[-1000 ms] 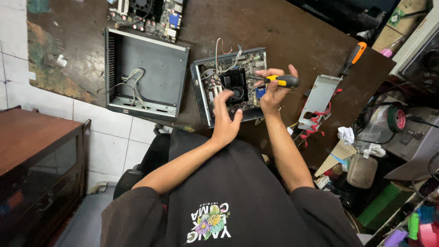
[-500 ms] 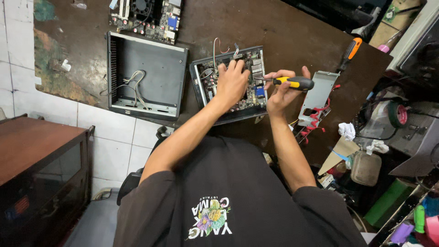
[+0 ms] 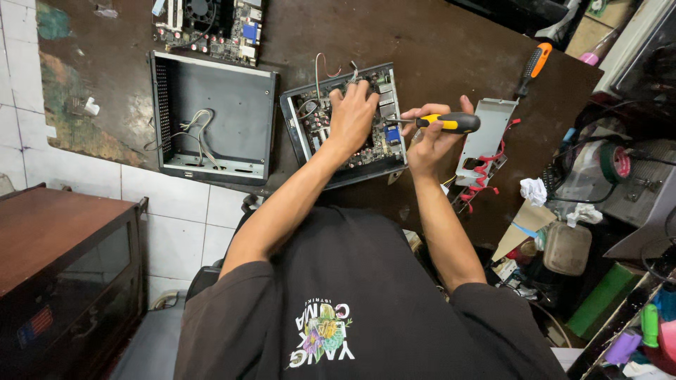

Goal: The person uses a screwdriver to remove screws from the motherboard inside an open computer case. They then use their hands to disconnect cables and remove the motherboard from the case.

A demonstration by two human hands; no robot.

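The left hand [image 3: 353, 112] is lying palm down on the circuit board [image 3: 345, 127] at upper centre of the frame, its fingers [image 3: 355, 90] curled together and pressing on the board's middle, covering what sits there. The board is resting in a shallow open case [image 3: 290, 127] on the dark tabletop [image 3: 436, 49], with thin wires [image 3: 322, 70] rising from its far edge.

The right hand [image 3: 431, 137] is sitting just right of the board, its fingers [image 3: 422, 111] clamped around the yellow-and-black handle of a screwdriver [image 3: 443, 123]. The tool is lying nearly level, its shaft pointing left toward the board's right edge; whether the tip is touching the board cannot be told.

To the left of the board, an empty grey case [image 3: 232, 105] is standing open with loose cables [image 3: 193, 130] inside. Above it, at the top edge, a second board [image 3: 211, 24] is lying flat. To the right of the right hand, a metal bracket [image 3: 489, 127] is lying with red wires [image 3: 482, 172] trailing below it, and an orange-handled screwdriver [image 3: 531, 67] is lying farther up right. A crumpled tissue [image 3: 533, 190] is sitting at the tabletop's right edge. A wooden cabinet [image 3: 56, 239] is standing at lower left.
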